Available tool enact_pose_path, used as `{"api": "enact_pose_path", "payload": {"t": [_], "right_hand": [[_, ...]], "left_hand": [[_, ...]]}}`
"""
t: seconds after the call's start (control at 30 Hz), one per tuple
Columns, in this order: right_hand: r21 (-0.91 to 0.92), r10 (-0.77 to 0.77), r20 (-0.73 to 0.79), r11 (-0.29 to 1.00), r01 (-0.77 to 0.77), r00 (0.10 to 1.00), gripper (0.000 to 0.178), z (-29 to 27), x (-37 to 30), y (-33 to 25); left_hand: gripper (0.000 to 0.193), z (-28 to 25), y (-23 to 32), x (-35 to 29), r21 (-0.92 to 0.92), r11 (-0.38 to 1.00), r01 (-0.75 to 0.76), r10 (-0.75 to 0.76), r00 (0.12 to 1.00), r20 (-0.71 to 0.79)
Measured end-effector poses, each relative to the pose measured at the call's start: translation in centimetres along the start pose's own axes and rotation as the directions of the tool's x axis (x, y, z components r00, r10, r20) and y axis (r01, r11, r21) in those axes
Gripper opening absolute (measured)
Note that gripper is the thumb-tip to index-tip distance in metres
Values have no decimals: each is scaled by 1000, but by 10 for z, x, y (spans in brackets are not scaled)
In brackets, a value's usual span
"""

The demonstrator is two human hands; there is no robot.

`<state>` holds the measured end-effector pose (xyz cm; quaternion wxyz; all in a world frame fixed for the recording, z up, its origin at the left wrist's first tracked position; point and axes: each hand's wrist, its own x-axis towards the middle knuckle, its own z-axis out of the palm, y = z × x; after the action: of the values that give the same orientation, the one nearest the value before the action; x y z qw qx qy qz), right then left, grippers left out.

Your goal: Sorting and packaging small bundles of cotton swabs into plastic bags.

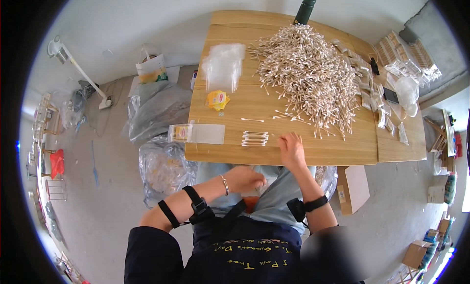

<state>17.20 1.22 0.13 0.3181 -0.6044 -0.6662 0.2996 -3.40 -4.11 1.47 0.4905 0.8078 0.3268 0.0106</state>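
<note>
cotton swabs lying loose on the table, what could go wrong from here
The small stack of swabs lies loose beside the right hand, near the front edge of the table; a bump could scatter it. The big heap is loose too, so strays might slide down and mix in. The clear pack juts past the left edge and could get knocked off.

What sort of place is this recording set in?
Probably a makeshift packing room: a big pile of cotton swabs and clear plastic bags on the table, with cardboard boxes around.
</note>
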Motion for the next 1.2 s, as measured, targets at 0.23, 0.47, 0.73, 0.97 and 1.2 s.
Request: {"api": "enact_pose_path", "payload": {"t": [0.23, 0.47, 0.73, 0.97, 1.2], "right_hand": [[-384, -344, 66, 858, 342, 937, 10, 54, 39, -28], [-315, -302, -17, 906, 281, 953, 21, 60, 52, -30], [36, -215, -142, 974, 222, 966, 23, 56, 38, -15], [643, 52, -239, 757, 118, 970, 38, 75, 32, -11], [600, 10, -255, 786, 150, 967, 43, 63, 28, -13]], "left_hand": [[45, -15, -31, 14, -152, 986, -74, -110, 401, -910], [65, -33, -67, 43, -244, 930, -274, -168, 274, -947], [50, -29, -68, 51, -396, 834, -384, -262, 355, -897], [51, -22, -50, 55, -428, 825, -369, -272, 404, -873], [55, -17, -47, 56, -475, 738, -479, -333, 354, -874]]}}
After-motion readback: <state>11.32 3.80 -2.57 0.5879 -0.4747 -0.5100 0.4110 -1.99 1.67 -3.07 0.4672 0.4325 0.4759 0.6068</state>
